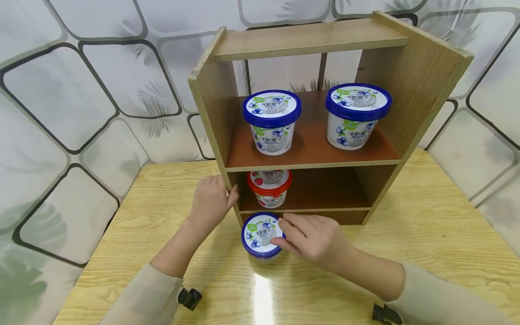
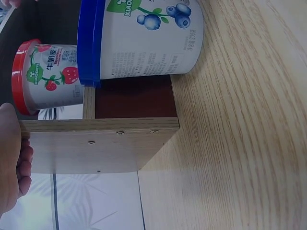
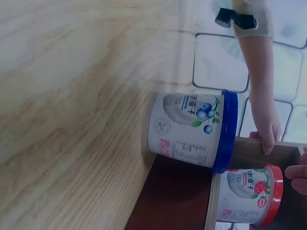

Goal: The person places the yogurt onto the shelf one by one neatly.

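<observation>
My left hand (image 1: pixel 211 201) grips the left side panel of a small wooden shelf (image 1: pixel 310 40), thumb at the panel's front edge and the other fingers along its outer face. On the table, close in front of the shelf, stands a blueberry tub (image 1: pixel 260 234) with a blue lid. My right hand (image 1: pixel 314 239) hovers at this tub's right side, fingers loosely bent and thumb overlapping the lid in the head view. Behind it, a strawberry tub (image 1: pixel 271 198) with a red lid sits on the lower shelf; the right fingertips (image 3: pixel 298 177) appear near its lid in the right wrist view.
Two more blue-lidded tubs stand on the upper shelf, one on the left (image 1: pixel 273 135) and one on the right (image 1: pixel 351 131). The wooden table (image 1: pixel 438 253) extends to both sides, and a patterned wall covering (image 1: pixel 126 76) stands behind the shelf.
</observation>
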Demonstrator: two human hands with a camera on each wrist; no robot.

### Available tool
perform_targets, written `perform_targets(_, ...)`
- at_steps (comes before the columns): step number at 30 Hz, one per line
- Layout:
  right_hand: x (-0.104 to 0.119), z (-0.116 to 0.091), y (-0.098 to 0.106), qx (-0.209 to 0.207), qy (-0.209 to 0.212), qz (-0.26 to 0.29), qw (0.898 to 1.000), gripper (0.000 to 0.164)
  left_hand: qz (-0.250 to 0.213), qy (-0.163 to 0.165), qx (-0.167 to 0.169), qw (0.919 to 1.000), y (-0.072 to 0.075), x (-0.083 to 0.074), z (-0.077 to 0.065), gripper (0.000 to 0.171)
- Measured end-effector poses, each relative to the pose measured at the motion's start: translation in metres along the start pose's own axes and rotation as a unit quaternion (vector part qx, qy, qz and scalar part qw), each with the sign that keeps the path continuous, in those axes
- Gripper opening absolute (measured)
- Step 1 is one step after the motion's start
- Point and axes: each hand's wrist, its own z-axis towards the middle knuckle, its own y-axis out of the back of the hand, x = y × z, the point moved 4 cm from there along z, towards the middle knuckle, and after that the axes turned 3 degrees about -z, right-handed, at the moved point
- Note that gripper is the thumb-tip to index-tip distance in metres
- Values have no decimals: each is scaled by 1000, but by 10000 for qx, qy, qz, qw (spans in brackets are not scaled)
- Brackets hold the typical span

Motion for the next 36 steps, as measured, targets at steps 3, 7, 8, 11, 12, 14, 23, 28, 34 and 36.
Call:
perform_targets(3,3,0,3,-74,77,39,9999,39,31,5,5,10000,0,0,0,26)
perform_targets(7,5,-2,4,-149,220,91,9996,38,59,28,16,10000,0,1,0,26)
perform_targets(8,6,-3,3,-147,276,94,9995,38,59,29,8,10000,0,1,-1,26)
perform_targets(11,8,-6,2,-105,436,100,9989,38,62,12,-50,10000,0,0,0,26)
perform_targets(12,9,-8,1,-84,471,111,9988,38,56,-1,-76,10000,0,0,0,26)
perform_targets(14,11,-11,-1,-23,515,163,9985,38,41,-20,-112,9999,0,0,0,25)
perform_targets(23,17,-19,-9,-11,658,312,9973,39,-34,80,-16,10000,-1,1,0,24)
perform_targets(28,19,-24,-12,68,729,409,9965,39,-50,108,15,9999,-1,1,1,25)
perform_targets(34,22,-33,-19,156,914,359,9950,38,-99,134,67,9998,-1,1,0,24)
perform_targets(36,22,-38,-22,229,903,349,9950,38,-106,132,65,9998,-2,1,0,24)
